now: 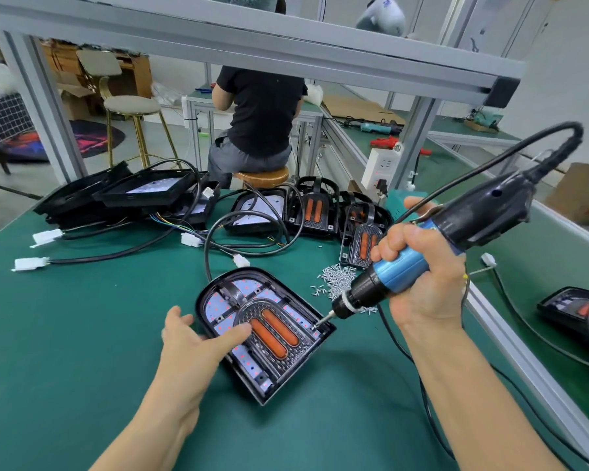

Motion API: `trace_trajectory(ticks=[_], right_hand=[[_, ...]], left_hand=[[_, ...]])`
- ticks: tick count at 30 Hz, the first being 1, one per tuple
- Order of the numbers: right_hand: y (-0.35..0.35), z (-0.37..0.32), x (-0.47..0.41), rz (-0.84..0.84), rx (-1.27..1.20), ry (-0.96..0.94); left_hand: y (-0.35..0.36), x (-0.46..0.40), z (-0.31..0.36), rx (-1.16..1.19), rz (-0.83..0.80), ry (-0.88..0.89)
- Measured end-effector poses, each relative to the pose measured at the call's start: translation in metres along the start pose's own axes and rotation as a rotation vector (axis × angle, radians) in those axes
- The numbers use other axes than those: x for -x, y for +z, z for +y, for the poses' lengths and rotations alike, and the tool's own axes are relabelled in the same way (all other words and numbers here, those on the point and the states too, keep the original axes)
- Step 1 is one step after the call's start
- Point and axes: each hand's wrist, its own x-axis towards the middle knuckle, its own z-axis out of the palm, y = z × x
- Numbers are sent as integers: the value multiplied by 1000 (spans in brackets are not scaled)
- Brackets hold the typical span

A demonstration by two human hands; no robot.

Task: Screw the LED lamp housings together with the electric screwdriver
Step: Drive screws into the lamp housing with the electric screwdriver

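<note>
right hand [419,266] grips electric screwdriver [405,263], bit on housing's 3 o'clock corner screw | left hand [198,338] open, steadying lamp housing [264,331] mid-table | screw pile [337,280] at 1 o'clock | housings at 12 o'clock seemingly await screwing

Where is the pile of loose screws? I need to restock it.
In the head view, the loose screws lie on the green mat right of centre, just behind the electric screwdriver and the lamp housing being worked on.
</note>
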Motion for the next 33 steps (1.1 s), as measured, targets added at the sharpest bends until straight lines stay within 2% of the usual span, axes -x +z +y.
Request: trace_trajectory(ticks=[5,10,15,24,28,33], right_hand=[[0,6,0,-53,89,-22],[0,9,-3,-37,110,1],[2,9,-6,-57,180,18],[4,6,-7,-29,134,67],[2,8,-4,-17,151,23],[4,9,-2,-194,151,17]], left_hand=[[10,-1,-1,19,-88,-55],[13,-4,1,96,-210,-126],[14,-4,0,141,-220,-119],[14,-4,-3,184,-192,-112],[14,-4,-3,203,-193,-111],[14,-6,-4,207,-196,-124]])
